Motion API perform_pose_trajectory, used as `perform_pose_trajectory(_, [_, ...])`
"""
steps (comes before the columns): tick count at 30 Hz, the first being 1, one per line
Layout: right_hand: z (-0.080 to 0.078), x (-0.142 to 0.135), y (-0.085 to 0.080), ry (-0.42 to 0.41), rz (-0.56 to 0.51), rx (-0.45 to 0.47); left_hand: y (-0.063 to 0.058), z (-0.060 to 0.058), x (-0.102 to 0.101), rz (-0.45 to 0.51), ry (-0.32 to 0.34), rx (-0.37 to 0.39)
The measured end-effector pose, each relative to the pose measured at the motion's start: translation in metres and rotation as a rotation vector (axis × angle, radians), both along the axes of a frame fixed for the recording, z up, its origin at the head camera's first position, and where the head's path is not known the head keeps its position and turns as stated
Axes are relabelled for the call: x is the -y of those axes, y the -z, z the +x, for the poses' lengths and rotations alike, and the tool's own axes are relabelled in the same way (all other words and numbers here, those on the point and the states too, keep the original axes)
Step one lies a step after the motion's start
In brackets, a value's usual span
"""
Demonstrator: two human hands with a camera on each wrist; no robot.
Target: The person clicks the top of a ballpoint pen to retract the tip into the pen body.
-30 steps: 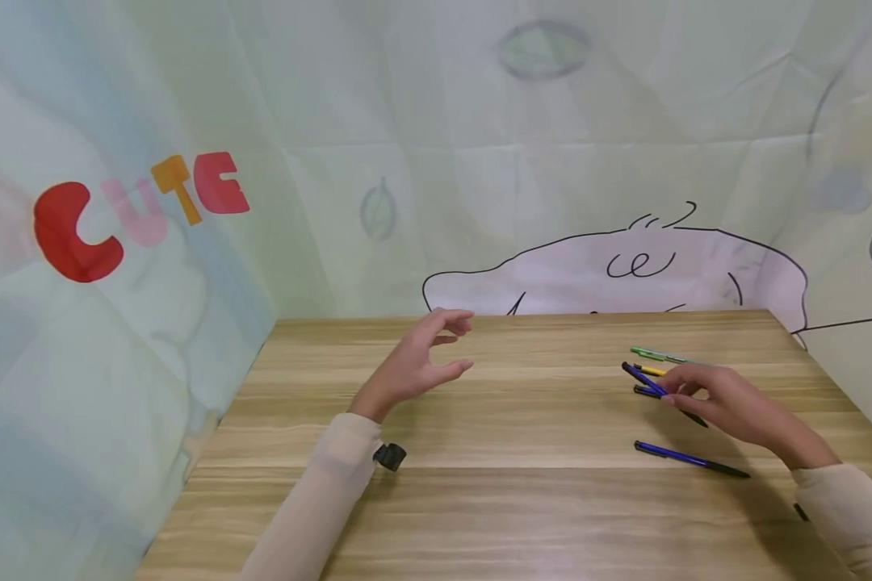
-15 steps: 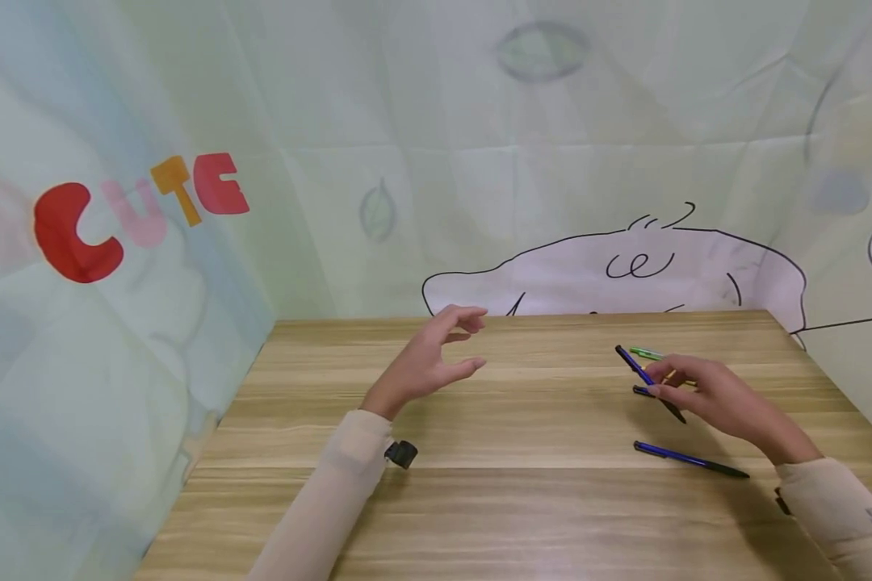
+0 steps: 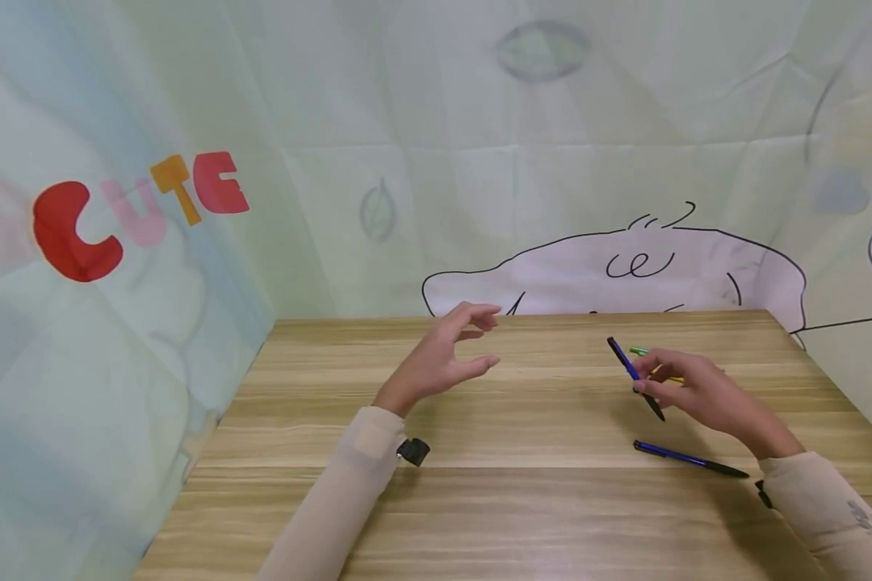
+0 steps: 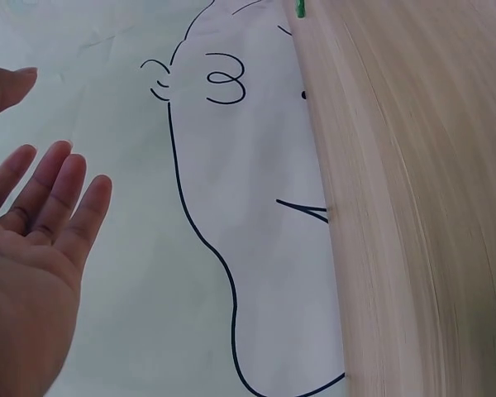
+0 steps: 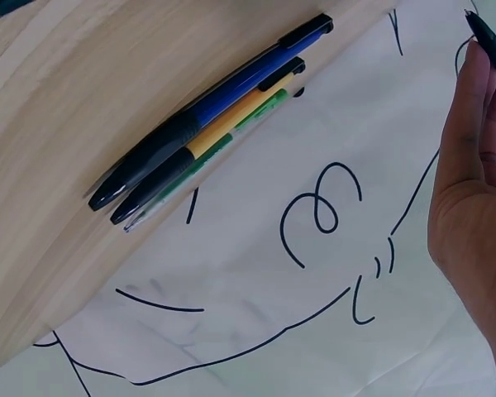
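My right hand [image 3: 686, 387] pinches a blue pen [image 3: 622, 357] between thumb and fingertips, raised over the table and tilted, its black end pointing down toward me. The black tip of this pen [image 5: 489, 45] shows at the right wrist view's edge. Under that hand lie a blue pen [image 5: 240, 78], a yellow pen [image 5: 231, 116] and a clear green pen [image 5: 260, 112], side by side; the hand covers most of them in the head view. Another blue pen [image 3: 686, 458] lies nearer to me. My left hand [image 3: 443, 355] hovers left of centre, fingers relaxed, thumb apart, holding nothing.
The wooden table [image 3: 523, 508] reaches back to a cloth backdrop [image 3: 436, 161] with a line-drawn animal and coloured letters. A small black device [image 3: 414, 452] is strapped at the left wrist.
The right hand has moved left with the blue pen, lifting it away from the other pens. My left hand has drifted right and slightly up, its fingers keeping the same pose.
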State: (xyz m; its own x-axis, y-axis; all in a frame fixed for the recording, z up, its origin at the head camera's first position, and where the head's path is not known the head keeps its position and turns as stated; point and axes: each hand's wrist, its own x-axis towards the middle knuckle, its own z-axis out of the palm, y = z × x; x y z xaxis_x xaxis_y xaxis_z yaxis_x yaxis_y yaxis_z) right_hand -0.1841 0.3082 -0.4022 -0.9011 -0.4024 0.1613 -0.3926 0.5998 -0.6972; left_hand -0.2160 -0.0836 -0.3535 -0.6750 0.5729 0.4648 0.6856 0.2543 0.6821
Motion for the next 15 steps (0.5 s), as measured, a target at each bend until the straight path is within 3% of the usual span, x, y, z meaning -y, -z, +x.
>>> perform_pose_trajectory(7, [-0.002,0.007,-0.001,0.003,-0.023,0.026,0.014,-0.013,-0.007,0.011,0.011,0.007])
perform_pose_trajectory(15, [-0.004,0.018,-0.004,-0.008,-0.103,0.092,0.016,-0.018,-0.01,0.015,0.044,-0.023])
